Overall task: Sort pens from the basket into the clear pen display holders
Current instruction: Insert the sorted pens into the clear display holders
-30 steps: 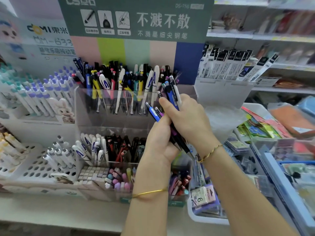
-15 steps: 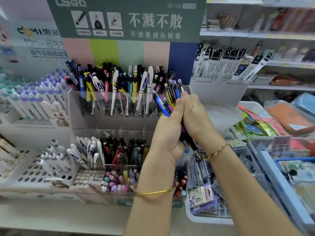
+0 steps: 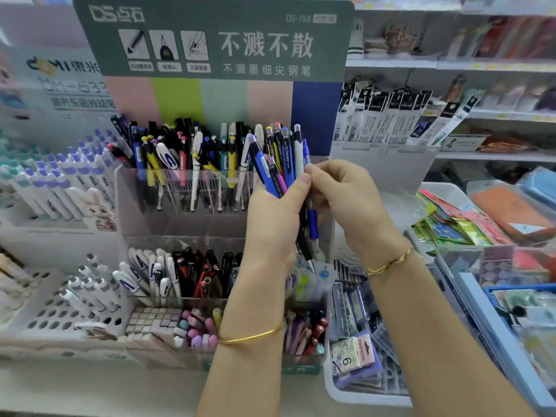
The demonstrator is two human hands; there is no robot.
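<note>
Looks well under way, not finished. Already stocked: the upper tier of the clear pen display holders (image 3: 168,227), crowded with upright pens, and the lower tier, filled mostly toward the left.

Left to place: a bundle of pens (image 3: 281,167), gripped in the left hand (image 3: 270,227) with fingers curled round the lower barrels, held up in front of the right end of the upper tier. Cannot tell how many more wait in the white basket (image 3: 340,395) on the counter (image 3: 90,392) at near right; mostly packets and small boxes on show there.

Pinches a blue pen (image 3: 313,221) at the right edge of the bundle with the right hand (image 3: 352,206), thumb and forefinger closed on its upper barrel, apparently to single it out.

Stands nearly upright, long axis close to vertical: click-buttons up and far, writing tips down and near, poking out below the left palm. Fans a little leftward at the top, with the blue pen about the straightest of the lot.

Probably calls next for drawing that one clear and lowering it tip-first into a compartment.
</note>
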